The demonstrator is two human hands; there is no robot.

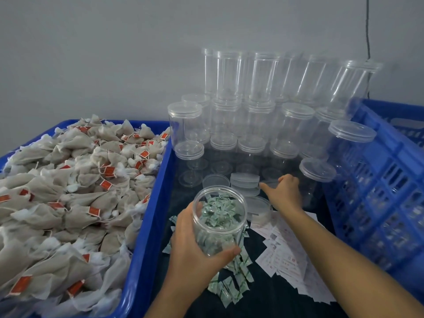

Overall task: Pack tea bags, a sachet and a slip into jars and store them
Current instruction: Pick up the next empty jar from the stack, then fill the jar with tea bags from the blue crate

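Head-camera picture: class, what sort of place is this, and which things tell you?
Probably a small hand-packing workstation: a blue tub heaped with tea bags, stacked empty clear jars, and loose sachets.

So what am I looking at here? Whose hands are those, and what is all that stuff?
There is no machine here. A person wears a camera on their head, so you look down at their own two hands. The left hand holds an open clear jar in its grip; the jar looks empty, with small green sachets lying under it. The right hand reaches toward some loose lids. On the left, a blue tub is full of tea bags. Behind stand empty lidded jars, white paper slips lie near the right arm, and a blue crate sits on the right.
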